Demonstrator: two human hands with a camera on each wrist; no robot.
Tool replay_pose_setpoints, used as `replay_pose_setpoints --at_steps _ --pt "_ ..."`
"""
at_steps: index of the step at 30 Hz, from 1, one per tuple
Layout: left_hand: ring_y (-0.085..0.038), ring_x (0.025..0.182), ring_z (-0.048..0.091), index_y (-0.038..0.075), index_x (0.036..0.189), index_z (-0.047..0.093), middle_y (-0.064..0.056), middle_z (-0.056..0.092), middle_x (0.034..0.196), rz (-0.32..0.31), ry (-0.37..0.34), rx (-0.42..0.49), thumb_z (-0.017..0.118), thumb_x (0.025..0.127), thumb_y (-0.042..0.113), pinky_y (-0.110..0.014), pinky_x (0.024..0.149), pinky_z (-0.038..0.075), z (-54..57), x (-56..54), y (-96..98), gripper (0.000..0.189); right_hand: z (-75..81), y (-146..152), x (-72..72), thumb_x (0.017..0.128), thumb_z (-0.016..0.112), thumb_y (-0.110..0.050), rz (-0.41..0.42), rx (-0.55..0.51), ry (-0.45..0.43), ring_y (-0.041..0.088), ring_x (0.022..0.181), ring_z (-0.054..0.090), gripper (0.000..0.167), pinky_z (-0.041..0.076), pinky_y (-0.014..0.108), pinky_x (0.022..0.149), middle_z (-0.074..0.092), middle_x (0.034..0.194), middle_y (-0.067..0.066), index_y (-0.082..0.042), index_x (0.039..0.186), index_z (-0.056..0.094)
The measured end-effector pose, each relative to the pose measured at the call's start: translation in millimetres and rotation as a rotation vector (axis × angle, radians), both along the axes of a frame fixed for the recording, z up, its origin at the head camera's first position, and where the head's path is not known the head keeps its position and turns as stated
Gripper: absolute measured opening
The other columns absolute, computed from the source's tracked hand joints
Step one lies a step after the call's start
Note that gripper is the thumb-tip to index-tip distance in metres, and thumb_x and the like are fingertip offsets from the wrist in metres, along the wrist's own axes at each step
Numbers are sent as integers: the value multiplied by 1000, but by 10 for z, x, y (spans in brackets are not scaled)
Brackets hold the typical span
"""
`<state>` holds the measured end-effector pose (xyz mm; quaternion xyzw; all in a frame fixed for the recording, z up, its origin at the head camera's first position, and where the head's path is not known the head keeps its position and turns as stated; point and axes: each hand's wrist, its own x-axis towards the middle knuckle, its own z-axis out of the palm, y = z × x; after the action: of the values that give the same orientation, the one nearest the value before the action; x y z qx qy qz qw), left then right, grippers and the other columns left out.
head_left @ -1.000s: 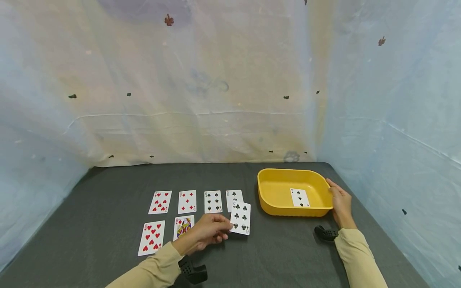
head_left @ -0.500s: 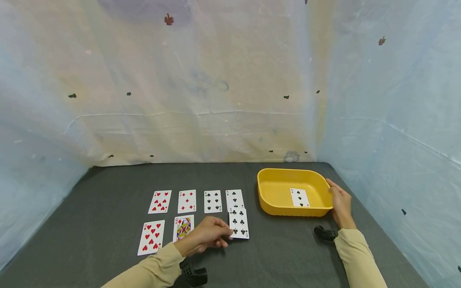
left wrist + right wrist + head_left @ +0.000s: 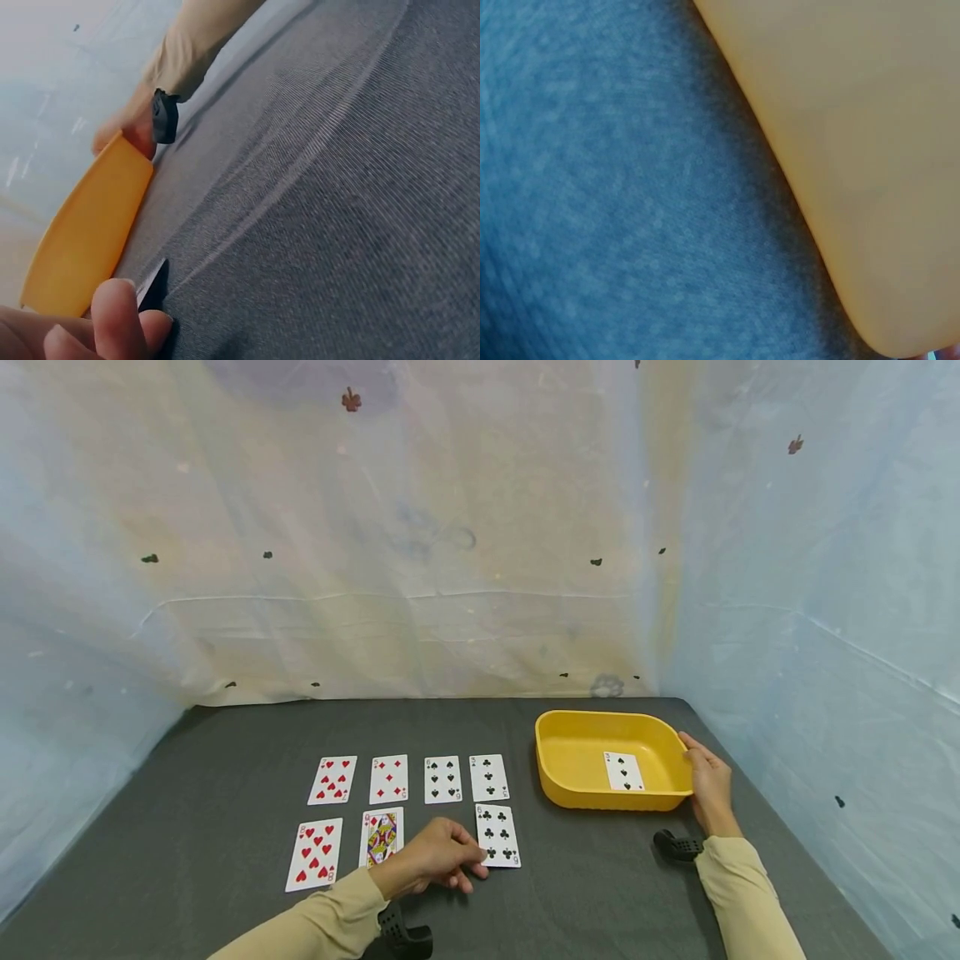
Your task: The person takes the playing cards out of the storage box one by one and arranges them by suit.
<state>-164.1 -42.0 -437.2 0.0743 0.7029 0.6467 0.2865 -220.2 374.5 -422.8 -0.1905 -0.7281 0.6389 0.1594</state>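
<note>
My left hand pinches the lower left corner of a six of clubs playing card. In the left wrist view the card shows only as a thin tilted edge beside the fingertips. Just beyond it lies another clubs card, apart from it. My right hand grips the right end of a yellow tray, thumb at the rim. Inside the tray a spades card lies face up. The right wrist view shows mostly the tray's side wall; the hand is nearly out of frame there.
Face-up cards lie in two rows on the dark cloth: a hearts card, a diamonds card and a six of spades behind, an eight of hearts and a partly covered picture card in front.
My left hand has brought the six of clubs down and toward me, off the clubs card it overlapped. The right hand and the tray have stayed in place.
</note>
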Motion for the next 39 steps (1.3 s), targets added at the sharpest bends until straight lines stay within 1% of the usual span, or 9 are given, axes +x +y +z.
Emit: replay_pose_setpoints --at_steps 6,11,15,23,30,35,39 --pt "-8 43 58 -1 82 63 -15 69 71 -7 3 -24 67 88 1 -13 39 39 -16 12 -1 7 2 -1 -1 103 38 -18 -1 -13 10 21 140 29 45 31 35 107 31 154 9 -6 146 41" --pt "-8 44 58 -1 82 62 -13 69 69 -11 -3 -14 67 87 0 -13 39 39 -25 8 -10 7 0 -1 -7 103 38 -17 -8 -8 17 21 140 30 45 32 34 107 32 153 9 -6 146 41" --pt "-8 44 59 0 82 60 -13 68 69 -9 -7 -2 67 87 1 -14 39 40 -5 -2 -23 8 0 1 -6 103 37 -18 -6 0 13 22 140 30 45 32 34 106 32 153 10 -6 146 41" --pt "-10 45 59 0 89 58 -13 69 73 -16 18 28 65 90 4 -15 40 40 149 -64 -2 8 -2 7 -4 103 37 -18 -5 -4 6 23 139 30 45 32 36 106 32 153 10 -7 147 41" --pt "-9 44 57 0 91 58 -7 66 69 -34 51 59 66 90 7 -17 40 42 221 -134 57 10 -10 3 -10 103 37 -18 -14 -6 0 23 139 30 45 32 36 107 32 154 9 -7 147 41" --pt "-8 45 53 1 93 59 -5 63 69 -21 70 70 68 89 10 -20 42 43 309 -181 132 14 -14 -5 -17 103 37 -19 -21 0 -6 23 139 31 45 33 36 106 32 153 9 -8 147 41" --pt "-9 49 53 1 96 60 -6 61 72 -12 91 77 70 89 14 -22 47 46 402 -236 216 18 -15 -5 -17 104 36 -19 -18 6 -6 23 139 32 45 33 36 106 32 153 8 -8 147 41"
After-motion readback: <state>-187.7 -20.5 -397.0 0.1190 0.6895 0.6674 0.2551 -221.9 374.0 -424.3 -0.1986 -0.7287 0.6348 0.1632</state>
